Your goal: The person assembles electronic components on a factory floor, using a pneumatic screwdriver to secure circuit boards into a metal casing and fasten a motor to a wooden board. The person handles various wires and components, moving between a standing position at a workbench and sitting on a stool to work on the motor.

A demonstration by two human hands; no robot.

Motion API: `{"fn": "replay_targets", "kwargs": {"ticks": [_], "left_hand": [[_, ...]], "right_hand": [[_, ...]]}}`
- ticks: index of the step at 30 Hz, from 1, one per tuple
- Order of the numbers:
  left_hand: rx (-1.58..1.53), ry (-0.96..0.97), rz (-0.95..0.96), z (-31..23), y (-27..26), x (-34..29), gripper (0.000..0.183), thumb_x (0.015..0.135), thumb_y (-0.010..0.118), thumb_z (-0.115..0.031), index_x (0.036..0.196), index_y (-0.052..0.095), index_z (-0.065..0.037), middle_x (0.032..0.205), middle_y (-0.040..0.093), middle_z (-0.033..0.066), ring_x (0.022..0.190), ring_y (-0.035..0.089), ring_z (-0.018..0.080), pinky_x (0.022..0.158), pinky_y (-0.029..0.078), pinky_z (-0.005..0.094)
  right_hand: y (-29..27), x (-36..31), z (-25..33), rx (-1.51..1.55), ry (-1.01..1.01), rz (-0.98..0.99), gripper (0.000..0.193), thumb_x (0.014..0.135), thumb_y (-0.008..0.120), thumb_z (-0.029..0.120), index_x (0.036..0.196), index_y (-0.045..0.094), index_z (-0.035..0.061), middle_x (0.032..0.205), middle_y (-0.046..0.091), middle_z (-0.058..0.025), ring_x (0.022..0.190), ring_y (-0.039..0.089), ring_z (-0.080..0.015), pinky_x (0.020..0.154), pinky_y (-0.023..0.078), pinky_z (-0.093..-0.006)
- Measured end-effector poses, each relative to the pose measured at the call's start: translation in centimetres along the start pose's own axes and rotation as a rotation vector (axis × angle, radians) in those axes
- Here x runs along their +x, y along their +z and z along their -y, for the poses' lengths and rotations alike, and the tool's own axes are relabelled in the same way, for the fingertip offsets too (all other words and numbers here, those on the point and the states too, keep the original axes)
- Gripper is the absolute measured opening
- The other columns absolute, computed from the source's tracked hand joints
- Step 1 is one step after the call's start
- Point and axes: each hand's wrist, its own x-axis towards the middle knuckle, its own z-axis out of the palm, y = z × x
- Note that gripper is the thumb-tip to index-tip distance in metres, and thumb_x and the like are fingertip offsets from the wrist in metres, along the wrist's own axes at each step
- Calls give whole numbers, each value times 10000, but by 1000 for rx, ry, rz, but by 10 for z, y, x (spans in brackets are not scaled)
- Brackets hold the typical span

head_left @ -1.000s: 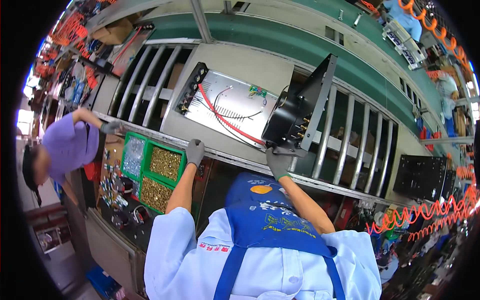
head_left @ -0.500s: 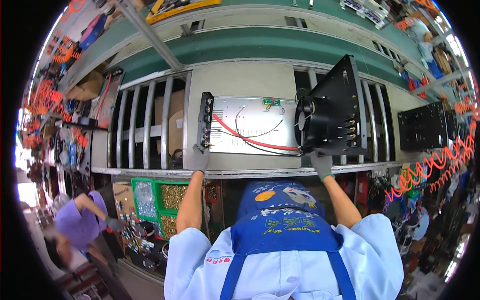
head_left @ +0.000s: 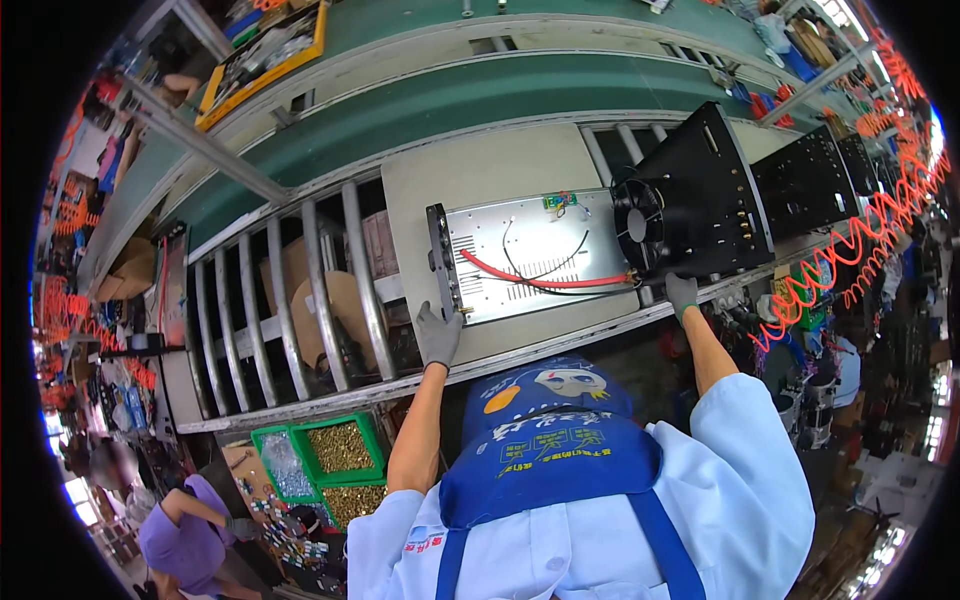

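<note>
A silver metal chassis [head_left: 500, 225] lies on a pale board [head_left: 410, 180] over metal bars. It has a black end plate [head_left: 440, 262] on the left, and a black fan [head_left: 640, 225] with a large upright black panel [head_left: 705, 190] on the right. A red cable [head_left: 540, 283], thin black wires and a small green circuit board [head_left: 560, 201] sit on its top. My left hand [head_left: 438, 335], in a grey glove, holds the near end of the end plate between thumb and fingers. My gloved right hand [head_left: 682, 294] is closed at the black panel's near lower edge, fingertips partly hidden.
Another black panelled unit [head_left: 808, 185] stands close on the right. Green bins [head_left: 376, 450] of small metal parts sit below the conveyor's near rail [head_left: 300, 408]. Coiled orange hoses [head_left: 820, 300] hang at right. A co-worker in purple [head_left: 185, 540] is at lower left.
The view has turned, so the conveyor now slants up to the right. The chassis has shifted right, nearer the other black unit, with both my hands staying at it.
</note>
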Motion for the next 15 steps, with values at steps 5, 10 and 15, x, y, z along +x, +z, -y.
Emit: {"fn": "replay_targets", "kwargs": {"ticks": [5,10,15], "left_hand": [[30,25,251,-43,51,15,728,792,666,-276,1394,412,45,1262,580,285,1144,599,410,983,480,434],[-142,-134,365,-44,108,22,643,799,653,-232,1354,448,22,1112,680,231,1004,681,354,876,529,400],[-285,-87,388,-61,137,24,590,788,639,-109,1336,459,15,1096,651,154,951,648,236,818,527,336]], "right_hand": [[-32,49,-19,-153,-54,47,371,770,690,197,1017,635,-74,919,685,-137,850,647,-226,738,485,-362],[-45,39,27,-222,-146,237,472,766,744,293,1087,669,-45,1091,706,-186,1051,661,-282,916,494,-384],[-57,106,-35,-566,21,325,621,728,793,375,1179,652,-27,1215,674,-175,1166,621,-277,997,474,-375]]}}
